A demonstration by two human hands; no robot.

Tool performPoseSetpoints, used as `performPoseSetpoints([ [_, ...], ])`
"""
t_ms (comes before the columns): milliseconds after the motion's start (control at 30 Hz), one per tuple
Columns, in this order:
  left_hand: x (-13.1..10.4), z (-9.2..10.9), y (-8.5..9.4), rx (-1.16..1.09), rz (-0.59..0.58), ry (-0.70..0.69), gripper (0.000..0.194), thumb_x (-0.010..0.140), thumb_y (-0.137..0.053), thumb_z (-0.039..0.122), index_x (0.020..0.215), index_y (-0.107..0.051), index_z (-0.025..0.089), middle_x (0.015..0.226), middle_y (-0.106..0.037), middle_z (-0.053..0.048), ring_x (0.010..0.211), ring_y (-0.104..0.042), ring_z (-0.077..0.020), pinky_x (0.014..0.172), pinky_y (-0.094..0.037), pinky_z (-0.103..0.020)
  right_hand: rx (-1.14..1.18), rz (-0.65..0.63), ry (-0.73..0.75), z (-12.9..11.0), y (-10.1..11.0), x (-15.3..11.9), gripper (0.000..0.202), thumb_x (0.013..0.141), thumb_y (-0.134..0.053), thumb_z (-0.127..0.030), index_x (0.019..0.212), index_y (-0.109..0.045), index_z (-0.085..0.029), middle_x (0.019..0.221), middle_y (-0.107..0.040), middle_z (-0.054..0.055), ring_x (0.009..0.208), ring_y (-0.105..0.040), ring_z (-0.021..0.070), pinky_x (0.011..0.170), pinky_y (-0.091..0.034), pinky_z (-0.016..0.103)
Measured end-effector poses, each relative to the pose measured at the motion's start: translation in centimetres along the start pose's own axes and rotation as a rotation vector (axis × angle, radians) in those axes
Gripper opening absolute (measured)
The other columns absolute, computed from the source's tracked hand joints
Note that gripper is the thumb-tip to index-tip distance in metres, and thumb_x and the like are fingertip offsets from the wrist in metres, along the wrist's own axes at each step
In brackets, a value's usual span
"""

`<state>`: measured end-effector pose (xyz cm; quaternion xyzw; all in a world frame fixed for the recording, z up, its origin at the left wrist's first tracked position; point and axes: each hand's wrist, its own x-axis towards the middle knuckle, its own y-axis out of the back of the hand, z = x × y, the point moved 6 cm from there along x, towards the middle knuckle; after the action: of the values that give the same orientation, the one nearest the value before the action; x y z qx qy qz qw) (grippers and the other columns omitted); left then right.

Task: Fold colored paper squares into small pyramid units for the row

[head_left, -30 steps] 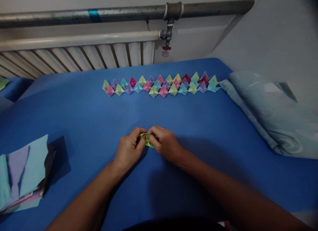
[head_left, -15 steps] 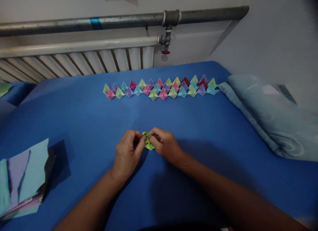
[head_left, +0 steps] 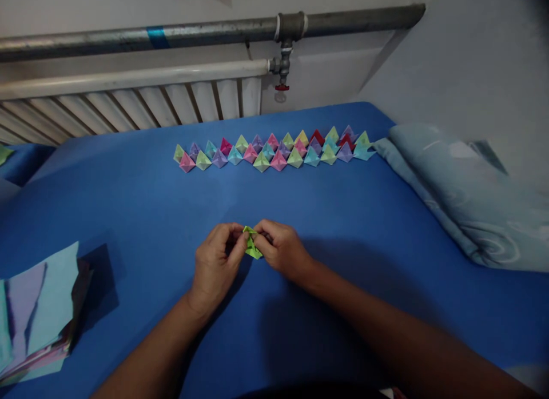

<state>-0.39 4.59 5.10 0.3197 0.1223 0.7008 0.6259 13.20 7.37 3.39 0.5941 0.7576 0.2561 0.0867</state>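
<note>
Between my two hands is a small piece of folded lime-green origami paper (head_left: pixel 254 249), partly covered by the fingers. My left hand (head_left: pixel 218 260) pinches its left edge between thumb and forefinger. At its right side my right hand (head_left: pixel 281 247) is closed, with thumb and fingers pressed on the paper. Farther back on the blue surface lies a long band of folded paper pieces (head_left: pixel 262 161) in green, pink, purple, blue, red and yellow, set close together in staggered rows.
A stack of coloured paper sheets (head_left: pixel 54 302) lies at the left. At the right is a rolled light-blue patterned blanket (head_left: pixel 467 199). A white radiator (head_left: pixel 141 76) and a metal pipe (head_left: pixel 223 32) with a red-handled valve (head_left: pixel 282 87) run behind the blue surface (head_left: pixel 141 204).
The whole view has shifted slightly, so things appear a little farther left. Both hands still hold the green paper, and the fingers have moved only slightly on it.
</note>
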Motion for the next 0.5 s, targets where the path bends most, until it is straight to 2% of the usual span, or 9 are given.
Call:
performPoseSetpoints([
  [500,0.13,-0.78,-0.18,-0.110,0.003,0.111,0.010,0.086,-0.061,0.030,0.087,-0.063,0.021,0.080,-0.067,0.000,0.070,-0.061,-0.0116,0.068,-0.050,-0.027,-0.041,-0.017,0.035,-0.27,-0.11,-0.04,0.016,0.085,-0.049,-0.017,0.069,-0.052,-0.020,0.062,-0.053,-0.003,0.058,-0.047,0.0101,0.059,-0.034,0.023],
])
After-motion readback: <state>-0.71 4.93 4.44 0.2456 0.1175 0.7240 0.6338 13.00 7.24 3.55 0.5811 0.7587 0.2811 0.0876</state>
